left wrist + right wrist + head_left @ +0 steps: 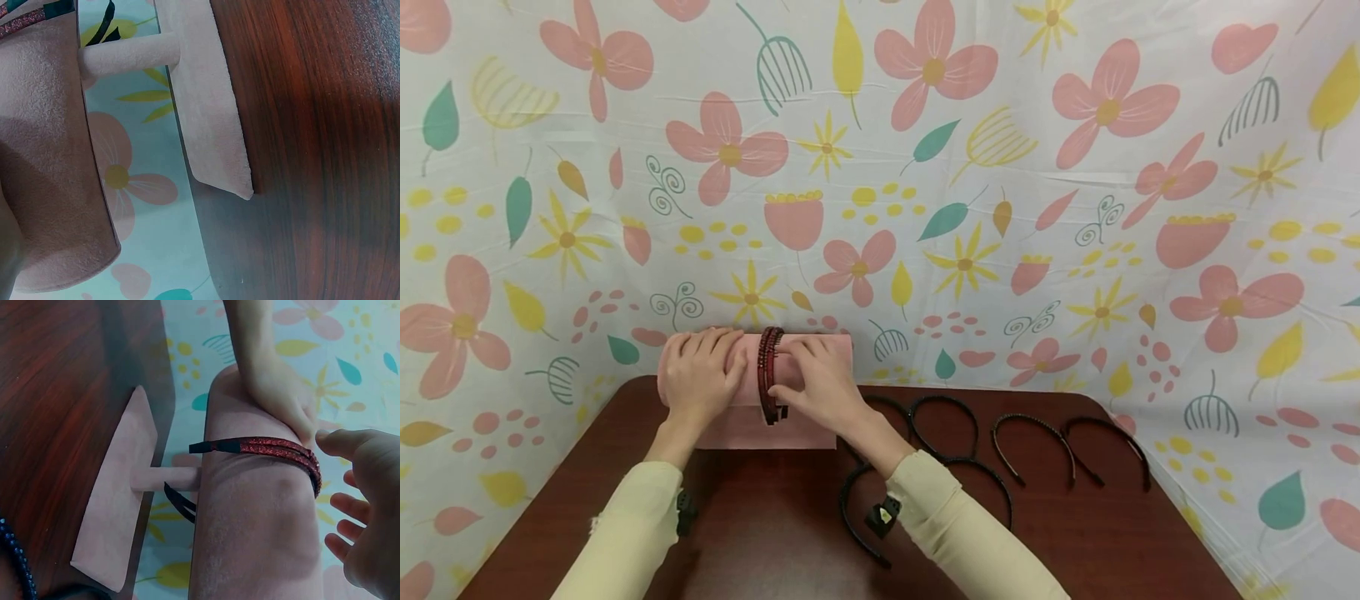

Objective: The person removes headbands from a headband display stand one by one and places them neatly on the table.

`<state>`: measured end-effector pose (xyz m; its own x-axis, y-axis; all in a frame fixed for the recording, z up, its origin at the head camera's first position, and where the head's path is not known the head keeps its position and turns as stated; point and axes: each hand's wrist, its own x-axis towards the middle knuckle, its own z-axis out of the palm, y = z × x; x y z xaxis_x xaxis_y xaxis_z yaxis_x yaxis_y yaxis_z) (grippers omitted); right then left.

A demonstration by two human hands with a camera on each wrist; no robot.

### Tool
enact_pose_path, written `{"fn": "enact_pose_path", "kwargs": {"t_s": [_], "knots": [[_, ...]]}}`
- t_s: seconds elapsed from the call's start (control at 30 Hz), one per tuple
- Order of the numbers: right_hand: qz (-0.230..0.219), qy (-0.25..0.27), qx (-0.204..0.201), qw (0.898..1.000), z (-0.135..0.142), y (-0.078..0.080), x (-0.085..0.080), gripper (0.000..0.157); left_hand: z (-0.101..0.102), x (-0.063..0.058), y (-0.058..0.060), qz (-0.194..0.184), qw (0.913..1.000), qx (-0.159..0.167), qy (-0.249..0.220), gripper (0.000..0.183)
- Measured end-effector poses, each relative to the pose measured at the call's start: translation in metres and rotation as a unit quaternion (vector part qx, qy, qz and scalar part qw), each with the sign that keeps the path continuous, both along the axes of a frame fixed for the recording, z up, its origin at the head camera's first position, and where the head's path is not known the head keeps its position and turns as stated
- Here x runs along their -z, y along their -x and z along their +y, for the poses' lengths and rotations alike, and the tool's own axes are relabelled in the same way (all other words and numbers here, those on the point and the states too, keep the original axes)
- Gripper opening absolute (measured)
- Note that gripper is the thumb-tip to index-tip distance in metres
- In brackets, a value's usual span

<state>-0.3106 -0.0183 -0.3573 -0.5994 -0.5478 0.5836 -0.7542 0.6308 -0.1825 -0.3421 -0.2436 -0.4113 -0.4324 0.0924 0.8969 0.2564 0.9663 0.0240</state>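
Note:
A pink plush headband stand has a thick horizontal roll on a short post above a flat base. Around the roll's middle sits a red glittery headband with two strands and dark ends. My left hand lies over the left part of the roll, fingers spread on its top. Just right of the headband, my right hand hovers with relaxed fingers. Its thumb tip is right by the band, and nothing shows in its grasp.
Several dark headbands lie on the brown table to the right, among them a black one, a studded one and a plain one. Others lie under my right forearm. A floral cloth hangs behind the table.

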Motion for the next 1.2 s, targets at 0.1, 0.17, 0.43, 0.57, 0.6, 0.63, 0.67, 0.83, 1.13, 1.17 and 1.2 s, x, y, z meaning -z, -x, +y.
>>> {"fn": "enact_pose_path", "kwargs": {"t_s": [0.1, 0.17, 0.43, 0.57, 0.6, 0.63, 0.67, 0.83, 1.13, 1.17, 1.2], "knots": [[0.013, -0.017, 0.01, 1.0, -0.005, 0.003, -0.002, 0.059, 0.0, 0.0, 0.0, 0.001, 1.0, 0.003, 0.0, 0.044], [0.019, -0.029, 0.017, 0.999, -0.009, 0.005, -0.003, 0.064, 0.0, 0.0, -0.001, 0.001, 1.0, 0.004, -0.001, 0.044], [0.034, -0.106, 0.053, 0.992, -0.022, 0.015, -0.003, 0.088, 0.0, -0.001, -0.001, 0.003, 1.0, 0.003, 0.001, 0.043], [0.012, -0.127, 0.069, 0.989, -0.027, 0.016, -0.004, 0.094, 0.0, 0.0, 0.0, 0.011, 0.9999, 0.005, 0.001, 0.043], [0.008, -0.132, 0.074, 0.988, -0.028, 0.016, -0.004, 0.096, 0.0, 0.0, 0.0, 0.013, 0.9999, 0.007, 0.001, 0.043], [0.004, -0.137, 0.08, 0.987, -0.029, 0.016, -0.004, 0.096, 0.0, 0.0, 0.0, 0.014, 0.9999, 0.008, 0.001, 0.043], [0.001, -0.143, 0.085, 0.986, -0.029, 0.017, -0.004, 0.097, 0.0, 0.0, 0.0, 0.014, 0.9999, 0.009, 0.0, 0.043], [-0.009, -0.158, 0.106, 0.982, -0.031, 0.019, -0.002, 0.101, 0.001, 0.0, 0.0, 0.016, 0.9997, 0.015, -0.004, 0.042], [-0.024, -0.177, 0.116, 0.977, -0.029, 0.024, 0.0, 0.107, 0.002, -0.002, 0.0, 0.023, 0.9995, 0.02, -0.008, 0.039], [-0.026, -0.18, 0.115, 0.977, -0.029, 0.024, 0.001, 0.107, 0.001, -0.002, 0.0, 0.022, 0.9995, 0.02, -0.008, 0.039], [-0.027, -0.184, 0.115, 0.976, -0.028, 0.025, 0.001, 0.107, 0.001, -0.002, 0.0, 0.022, 0.9995, 0.019, -0.008, 0.039]]}}
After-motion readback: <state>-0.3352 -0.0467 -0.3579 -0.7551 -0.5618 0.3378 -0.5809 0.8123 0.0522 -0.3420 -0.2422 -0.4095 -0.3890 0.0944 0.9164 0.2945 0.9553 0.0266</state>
